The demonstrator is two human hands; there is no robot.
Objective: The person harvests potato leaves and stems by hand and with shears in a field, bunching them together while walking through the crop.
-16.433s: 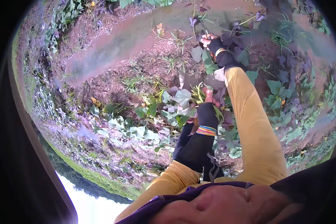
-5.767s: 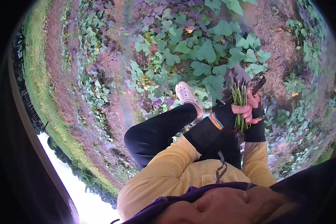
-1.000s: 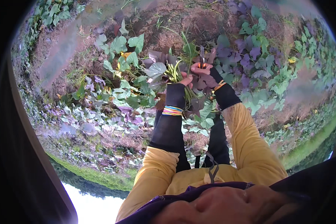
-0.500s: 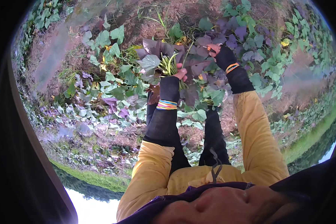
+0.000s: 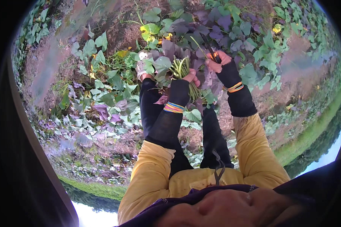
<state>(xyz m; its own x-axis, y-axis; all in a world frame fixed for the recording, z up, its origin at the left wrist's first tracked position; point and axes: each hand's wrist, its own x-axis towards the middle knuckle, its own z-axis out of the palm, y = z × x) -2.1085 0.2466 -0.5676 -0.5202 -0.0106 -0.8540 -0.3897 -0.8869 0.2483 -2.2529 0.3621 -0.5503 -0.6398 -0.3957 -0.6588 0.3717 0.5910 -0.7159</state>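
- Bundle of green stems [image 5: 180, 67] is held upright, slightly tilted, in front of the body, above the leafy ground.
- It is gripped by the left hand [image 5: 192, 76], with thumb and fingers closed around its middle; the stems are fanned out above the grip and narrowed below it.
- By the right hand [image 5: 219, 62], just beside it, a dark tool [image 5: 215, 56] with orange parts is gripped; its exact kind cannot be told, as it is partly covered by the fingers.
- One single stem [image 5: 197, 46] is seen slanting down to the right fingertips; whether it is pinched there cannot be told.
- Behind the bundle, the view is blocked by purplish leaves [image 5: 169, 48], and its left side is crowded by a grey-green leaf [image 5: 162, 63].
- Both wrists are ringed by coloured bands [image 5: 174, 107] over black sleeves.
- A pale shoe [image 5: 141, 67] is partly overlapped by foliage, left of the bundle.
- Farther off, a bright yellow-green leaf [image 5: 149, 30] is set among vines, and bare reddish soil [image 5: 125, 34] is exposed.
- Below the hands, the ground is partly hidden by dark trouser legs [image 5: 213, 140] and yellow sleeves [image 5: 251, 142].
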